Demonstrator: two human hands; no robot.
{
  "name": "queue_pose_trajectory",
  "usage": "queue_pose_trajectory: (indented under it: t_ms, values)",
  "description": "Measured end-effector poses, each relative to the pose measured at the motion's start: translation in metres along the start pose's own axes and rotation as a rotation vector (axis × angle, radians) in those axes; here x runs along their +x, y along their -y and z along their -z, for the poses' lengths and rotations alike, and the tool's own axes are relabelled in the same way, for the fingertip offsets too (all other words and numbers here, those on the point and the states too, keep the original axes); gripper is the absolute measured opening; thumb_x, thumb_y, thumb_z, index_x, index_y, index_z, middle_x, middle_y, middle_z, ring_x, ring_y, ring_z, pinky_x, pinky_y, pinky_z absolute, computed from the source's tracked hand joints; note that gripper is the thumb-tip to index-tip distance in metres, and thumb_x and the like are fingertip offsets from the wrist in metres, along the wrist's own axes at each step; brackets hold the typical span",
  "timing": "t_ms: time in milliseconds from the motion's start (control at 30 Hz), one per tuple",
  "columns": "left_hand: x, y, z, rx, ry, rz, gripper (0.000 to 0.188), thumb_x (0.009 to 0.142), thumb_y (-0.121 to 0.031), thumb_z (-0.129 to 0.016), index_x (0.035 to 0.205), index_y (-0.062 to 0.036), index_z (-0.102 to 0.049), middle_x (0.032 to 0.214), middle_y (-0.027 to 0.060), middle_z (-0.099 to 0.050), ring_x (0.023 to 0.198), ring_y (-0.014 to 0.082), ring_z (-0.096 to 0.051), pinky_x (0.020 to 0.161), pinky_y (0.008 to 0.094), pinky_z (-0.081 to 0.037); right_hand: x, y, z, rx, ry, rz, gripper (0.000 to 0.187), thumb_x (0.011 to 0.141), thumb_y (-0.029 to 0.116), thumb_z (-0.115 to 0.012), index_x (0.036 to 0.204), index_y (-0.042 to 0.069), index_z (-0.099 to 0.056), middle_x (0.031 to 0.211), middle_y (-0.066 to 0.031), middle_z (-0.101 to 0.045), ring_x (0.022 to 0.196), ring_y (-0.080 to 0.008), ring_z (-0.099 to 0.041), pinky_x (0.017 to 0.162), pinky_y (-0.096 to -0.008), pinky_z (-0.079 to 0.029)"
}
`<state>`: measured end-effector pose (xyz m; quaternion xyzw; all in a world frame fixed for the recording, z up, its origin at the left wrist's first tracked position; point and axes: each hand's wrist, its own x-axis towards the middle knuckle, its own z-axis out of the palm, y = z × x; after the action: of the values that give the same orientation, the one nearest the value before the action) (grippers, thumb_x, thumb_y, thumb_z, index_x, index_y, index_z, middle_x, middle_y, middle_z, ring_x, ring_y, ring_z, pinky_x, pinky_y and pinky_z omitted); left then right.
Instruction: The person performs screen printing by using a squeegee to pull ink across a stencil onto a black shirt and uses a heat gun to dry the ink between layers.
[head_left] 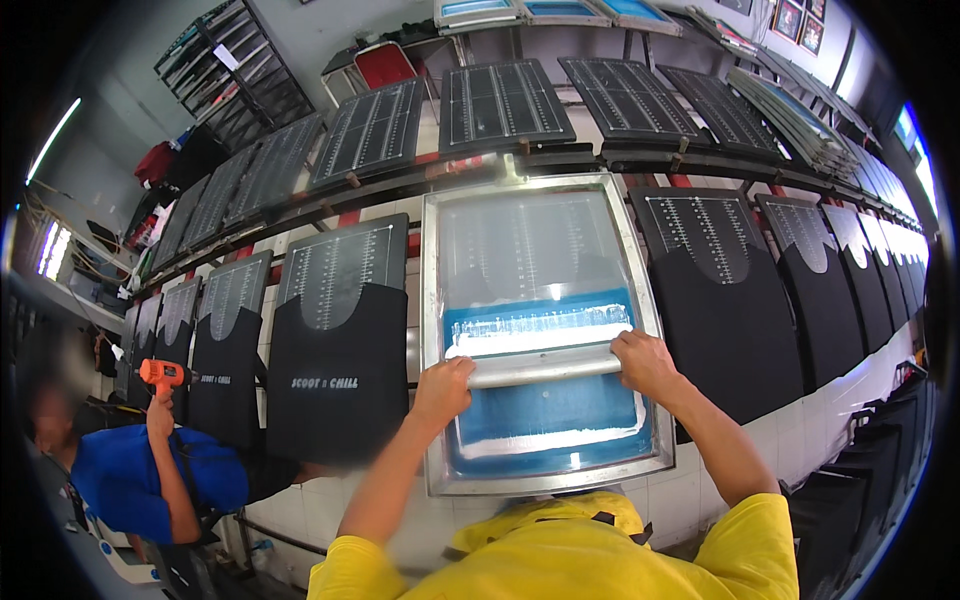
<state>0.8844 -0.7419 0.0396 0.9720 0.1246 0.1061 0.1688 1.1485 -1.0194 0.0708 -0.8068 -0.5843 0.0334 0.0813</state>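
A squeegee (545, 370) with a pale metal bar lies across a screen-printing frame (431, 270) in front of me. My left hand (443, 388) is closed on its left end and my right hand (645, 363) on its right end. Just beyond the bar, white ink (540, 332) spreads in a band over the blue part of the mesh. Another streak of white ink (555, 438) crosses the mesh nearer to me. Through the clear far part of the mesh shows a ruled board; the squeegee's blade edge is hidden.
Left of the frame, a board carries a black shirt (335, 380) with pale lettering. More boards with black shirts (725, 320) continue to the right. A person (160, 480) in blue at the left holds an orange heat gun (163, 374). Bare ruled boards (505, 103) line the far row.
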Motion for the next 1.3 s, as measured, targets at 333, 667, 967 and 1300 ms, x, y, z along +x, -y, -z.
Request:
queue_pose_trajectory:
  t_ms: [333, 667, 967, 1300]
  values:
    - [0.017, -0.005, 0.029, 0.103, 0.214, 0.052, 0.045, 0.071, -0.007, -0.071, 0.115, -0.0039, -0.066, 0.102, 0.0179, -0.07, 0.092, 0.0386, -0.069, 0.083, 0.0473, -0.056, 0.048, 0.073, -0.015, -0.099, -0.007, 0.115, 0.038, 0.073, 0.018, -0.078, 0.106, 0.007, -0.064, 0.097, -0.01, -0.066, 0.096, -0.028, -0.066, 0.082, -0.0419, -0.055]
    - [-0.133, -0.141, -0.006, -0.67, 0.082, 0.19, 0.025, 0.098, -0.029, -0.062, 0.101, -0.0047, -0.067, 0.093, 0.011, -0.068, 0.085, 0.0271, -0.064, 0.084, 0.0348, -0.05, 0.012, 0.078, -0.02, -0.066, -0.211, 0.129, 0.034, 0.068, 0.01, -0.078, 0.099, 0.011, -0.066, 0.094, -0.007, -0.063, 0.095, -0.0276, -0.063, 0.081, -0.0414, -0.053]
    - [-0.173, -0.175, -0.104, -1.379, 0.58, 0.74, 0.053, 0.109, -0.05, -0.035, 0.109, -0.0041, -0.06, 0.073, -0.002, -0.048, 0.069, 0.0091, -0.045, 0.064, 0.0271, -0.04, 0.047, 0.063, 0.011, 0.067, -0.21, 0.063, 0.032, 0.068, 0.011, -0.083, 0.095, 0.01, -0.068, 0.088, -0.0083, -0.064, 0.088, -0.0302, -0.065, 0.078, -0.0438, -0.054]
    - [-0.179, -0.166, -0.133, -1.21, 0.474, 0.603, 0.048, 0.108, -0.04, -0.036, 0.087, -0.0033, -0.058, 0.072, 0.0029, -0.051, 0.069, 0.0168, -0.047, 0.072, 0.0355, -0.044, 0.061, 0.058, -0.002, 0.01, -0.162, 0.057, 0.031, 0.069, 0.017, -0.082, 0.096, 0.012, -0.067, 0.091, -0.0061, -0.066, 0.09, -0.027, -0.066, 0.078, -0.0415, -0.056]
